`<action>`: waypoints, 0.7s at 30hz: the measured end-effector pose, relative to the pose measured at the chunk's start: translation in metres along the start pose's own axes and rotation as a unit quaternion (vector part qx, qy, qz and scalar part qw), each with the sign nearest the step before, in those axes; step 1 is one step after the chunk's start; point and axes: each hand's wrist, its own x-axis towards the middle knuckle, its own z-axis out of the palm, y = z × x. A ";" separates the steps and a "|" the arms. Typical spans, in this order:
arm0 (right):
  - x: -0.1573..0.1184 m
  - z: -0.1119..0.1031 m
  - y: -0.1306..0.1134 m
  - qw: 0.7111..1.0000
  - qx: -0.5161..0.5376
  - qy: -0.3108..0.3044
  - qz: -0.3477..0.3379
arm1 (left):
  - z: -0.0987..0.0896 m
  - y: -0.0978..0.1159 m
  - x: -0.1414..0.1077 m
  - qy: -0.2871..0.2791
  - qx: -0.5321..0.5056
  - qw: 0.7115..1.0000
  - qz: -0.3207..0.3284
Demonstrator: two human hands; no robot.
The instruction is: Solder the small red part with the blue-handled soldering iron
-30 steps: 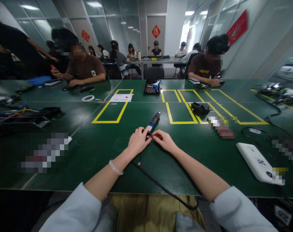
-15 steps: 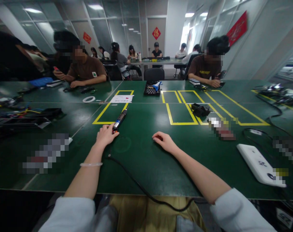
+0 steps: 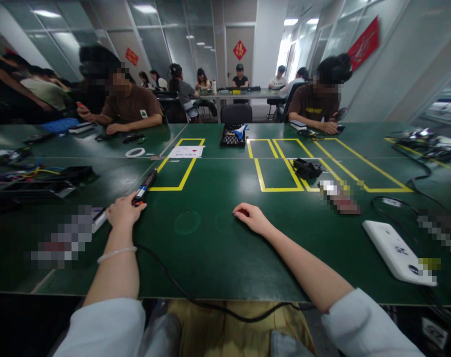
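My left hand (image 3: 124,210) is closed round the lower end of a dark electric screwdriver (image 3: 145,187) with a blue band, its tip pointing away from me and to the right. A black cable (image 3: 173,281) runs from beside my left wrist over the table's front edge. My right hand (image 3: 250,217) rests on the green table (image 3: 210,258) with its fingers curled; whether anything is inside them is hidden. Beyond the left hand, a white paper sheet (image 3: 188,151) lies across a yellow taped outline.
A black part (image 3: 307,168) sits at the right, with a white device (image 3: 392,250) nearer me. At the back stands a black bit tray (image 3: 230,138). A white ring (image 3: 135,152) lies left of the paper. Two people sit across the table.
My left hand has moved left with the screwdriver, off the taped outline's inside and towards its left corner. The cable's near part shifted left too. My right hand has stayed in place.
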 end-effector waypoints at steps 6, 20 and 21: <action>0.000 0.000 0.000 1.000 0.001 -0.002 0.002 | -0.001 0.000 -0.009 -0.002 -0.100 0.993 -0.059; 0.001 0.003 0.004 1.000 0.012 -0.008 -0.008 | -0.018 0.130 -0.071 -0.010 -0.354 0.909 0.219; 0.001 0.004 0.004 1.000 0.017 -0.009 -0.009 | -0.020 0.144 -0.080 -0.045 -0.366 0.896 0.247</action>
